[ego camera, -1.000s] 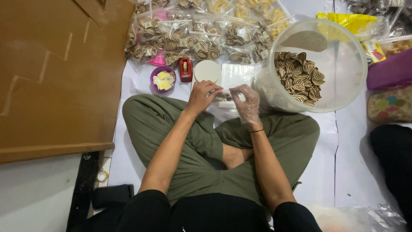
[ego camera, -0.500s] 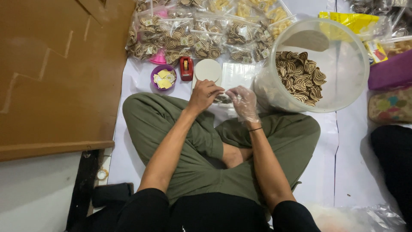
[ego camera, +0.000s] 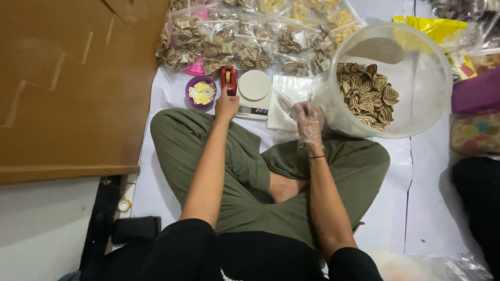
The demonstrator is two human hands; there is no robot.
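My bare left hand (ego camera: 227, 106) reaches forward and its fingers close on the near end of a red tape dispenser (ego camera: 228, 79). My right hand (ego camera: 308, 118), in a clear plastic glove, holds a small clear bag (ego camera: 285, 102) with a few swirl cookies above a stack of flat clear bags (ego camera: 287, 86). Between the hands stands a small kitchen scale (ego camera: 254, 85) with a round white plate. A purple bowl (ego camera: 200, 92) of yellow stickers sits left of the dispenser. I sit cross-legged in green trousers.
A big clear tub (ego camera: 416, 104) of brown swirl cookies stands at the right, close to my right hand. Several packed cookie bags (ego camera: 234, 44) lie in a row at the back. A brown wooden panel (ego camera: 67, 88) fills the left. A purple box (ego camera: 476, 93) lies far right.
My left hand let go of the small bag and moved forward-left to the red tape dispenser. My right hand shifted right toward the tub with the bag. The scale is now uncovered.
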